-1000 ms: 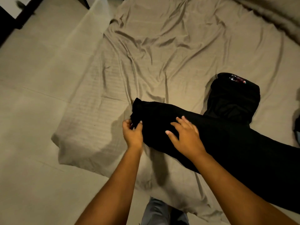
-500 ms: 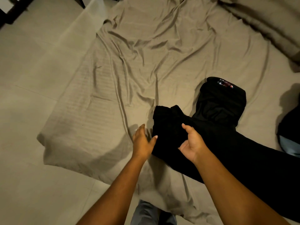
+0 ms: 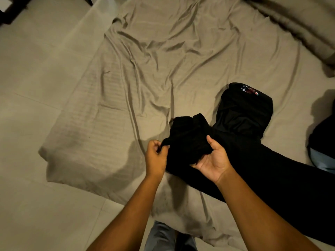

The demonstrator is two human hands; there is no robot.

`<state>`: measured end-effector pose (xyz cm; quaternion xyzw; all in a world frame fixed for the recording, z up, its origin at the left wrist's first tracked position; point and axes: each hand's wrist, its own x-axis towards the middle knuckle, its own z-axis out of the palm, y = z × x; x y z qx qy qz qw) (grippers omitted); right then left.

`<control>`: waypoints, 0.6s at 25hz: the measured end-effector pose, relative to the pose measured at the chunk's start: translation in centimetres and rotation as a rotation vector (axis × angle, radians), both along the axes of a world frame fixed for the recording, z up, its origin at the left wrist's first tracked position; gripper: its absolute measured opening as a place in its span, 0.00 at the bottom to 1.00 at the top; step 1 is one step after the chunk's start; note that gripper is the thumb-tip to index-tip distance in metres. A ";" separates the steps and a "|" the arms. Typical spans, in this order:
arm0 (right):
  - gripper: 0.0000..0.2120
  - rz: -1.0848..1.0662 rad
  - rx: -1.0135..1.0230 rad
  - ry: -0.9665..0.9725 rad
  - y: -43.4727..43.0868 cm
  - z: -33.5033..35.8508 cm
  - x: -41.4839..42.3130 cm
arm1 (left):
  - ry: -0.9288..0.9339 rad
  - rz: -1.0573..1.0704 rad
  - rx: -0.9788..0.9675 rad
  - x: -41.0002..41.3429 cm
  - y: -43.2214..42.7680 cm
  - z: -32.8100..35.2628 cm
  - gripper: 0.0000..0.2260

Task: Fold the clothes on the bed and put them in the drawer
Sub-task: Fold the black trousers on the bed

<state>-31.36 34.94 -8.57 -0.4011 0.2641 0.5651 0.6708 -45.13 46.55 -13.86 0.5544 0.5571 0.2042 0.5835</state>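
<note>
A long black garment (image 3: 272, 171) lies across the bed (image 3: 163, 69), running from the lower right to a bunched end near the middle. My left hand (image 3: 155, 156) pinches a thin black strip at that end's left edge. Palm up, my right hand (image 3: 213, 158) grips the bunched end from below, with the thumb on top. Behind it sits a folded black garment (image 3: 244, 113) with a small coloured label facing up.
The wrinkled tan sheet hangs off the bed's near left corner (image 3: 54, 160) onto the pale tiled floor (image 3: 27, 87). Another dark piece with a pale blue part (image 3: 322, 151) lies at the right edge. A rumpled blanket (image 3: 299, 20) fills the far right corner.
The end of the long black garment was lifted and gathered toward the right. My right hand turned palm up under it, and my left hand closed on a strip at its edge.
</note>
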 end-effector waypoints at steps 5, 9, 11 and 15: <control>0.26 -0.053 0.039 -0.031 -0.3 -0.5 0.4 | 0.018 0.066 0.091 -1.7 1.3 3.0 0.06; 0.22 -0.053 0.066 -0.092 1.4 -0.5 0.0 | -0.104 -0.199 -0.088 -2.1 -0.2 8.9 0.07; 0.22 0.000 0.074 -0.163 2.8 0.5 -1.0 | -0.232 -0.310 -0.282 -1.7 -1.4 11.8 0.12; 0.25 0.391 0.097 -0.236 5.2 4.2 -3.2 | -0.480 -0.132 -0.589 -0.1 -1.5 13.8 0.16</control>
